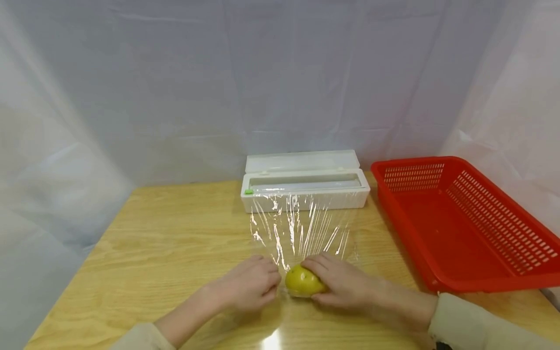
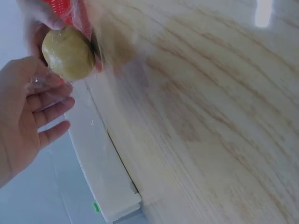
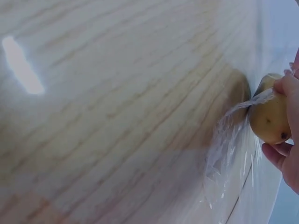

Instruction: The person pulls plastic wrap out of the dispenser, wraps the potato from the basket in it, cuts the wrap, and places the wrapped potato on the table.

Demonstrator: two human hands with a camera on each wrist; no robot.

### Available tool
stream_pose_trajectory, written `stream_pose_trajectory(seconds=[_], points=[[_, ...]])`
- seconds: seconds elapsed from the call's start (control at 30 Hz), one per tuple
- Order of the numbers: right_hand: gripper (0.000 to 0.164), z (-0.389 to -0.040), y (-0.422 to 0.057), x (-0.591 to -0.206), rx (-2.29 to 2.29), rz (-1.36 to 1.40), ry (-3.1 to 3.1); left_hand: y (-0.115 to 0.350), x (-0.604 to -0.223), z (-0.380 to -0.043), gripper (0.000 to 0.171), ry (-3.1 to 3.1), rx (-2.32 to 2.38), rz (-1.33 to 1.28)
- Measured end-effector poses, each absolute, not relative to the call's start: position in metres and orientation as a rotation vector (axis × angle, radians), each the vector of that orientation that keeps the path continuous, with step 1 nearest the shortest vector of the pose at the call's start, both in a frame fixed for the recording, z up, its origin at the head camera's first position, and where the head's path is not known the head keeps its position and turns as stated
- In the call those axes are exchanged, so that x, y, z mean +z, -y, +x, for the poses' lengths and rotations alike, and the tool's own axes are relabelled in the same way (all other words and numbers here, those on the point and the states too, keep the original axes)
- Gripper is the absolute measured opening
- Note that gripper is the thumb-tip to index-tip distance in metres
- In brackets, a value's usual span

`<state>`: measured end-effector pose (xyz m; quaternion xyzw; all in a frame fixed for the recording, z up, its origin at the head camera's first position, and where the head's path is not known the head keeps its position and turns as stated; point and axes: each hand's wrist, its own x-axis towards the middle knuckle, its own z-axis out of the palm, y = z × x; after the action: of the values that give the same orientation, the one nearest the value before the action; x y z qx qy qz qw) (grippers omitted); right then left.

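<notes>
A yellow rounded fruit (image 1: pixel 302 281) lies near the front of the table, partly covered by clear cling film (image 1: pixel 302 228). My right hand (image 1: pixel 341 282) grips the fruit from its right side, thumb (image 3: pixel 274 156) and fingers around it. To the left of the fruit, my left hand (image 1: pixel 253 283) pinches the film between thumb and index finger, its other fingers (image 2: pixel 55 112) loosely bent. The film runs in shiny creases from the white dispenser box (image 1: pixel 306 199) to the hands. In the right wrist view, a bunched strip of film (image 3: pixel 238 109) trails off the fruit.
The dispenser's lid (image 1: pixel 302 160) stands raised at the back, with a green tab (image 1: pixel 248 192) at its left end. A red perforated basket (image 1: pixel 407 243) occupies the right side. Pale sheeting (image 1: pixel 280 87) hangs behind the wooden table (image 1: pixel 175 233).
</notes>
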<state>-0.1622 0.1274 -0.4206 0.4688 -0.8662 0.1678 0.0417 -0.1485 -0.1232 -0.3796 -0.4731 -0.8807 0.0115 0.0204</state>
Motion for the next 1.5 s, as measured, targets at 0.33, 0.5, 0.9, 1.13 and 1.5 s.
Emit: stream_pose_trajectory(seconds=[0.33, 0.5, 0.9, 1.13, 1.5], points=[[0.061, -0.17, -0.126, -0.415, 0.383, 1.4, 2.719, 0.095, -0.387, -0.146, 0.061, 2.466, 0.213, -1.308], [0.062, -0.169, -0.124, -0.415, 0.295, 1.397, 2.681, 0.087, -0.397, -0.145, 0.066, 2.455, 0.2, -1.274], [0.066, -0.158, -0.12, -0.422, -0.004, 1.251, 2.375, 0.089, -0.411, -0.148, 0.042, 2.365, 0.104, -1.196], [0.065, -0.147, -0.118, -0.425, -0.073, 1.139, 2.285, 0.09, -0.413, -0.149, 0.044, 2.357, 0.101, -1.185], [0.028, -0.146, -0.131, -0.423, -0.153, 1.177, 1.977, 0.089, -0.413, -0.152, 0.044, 2.376, 0.072, -1.193]])
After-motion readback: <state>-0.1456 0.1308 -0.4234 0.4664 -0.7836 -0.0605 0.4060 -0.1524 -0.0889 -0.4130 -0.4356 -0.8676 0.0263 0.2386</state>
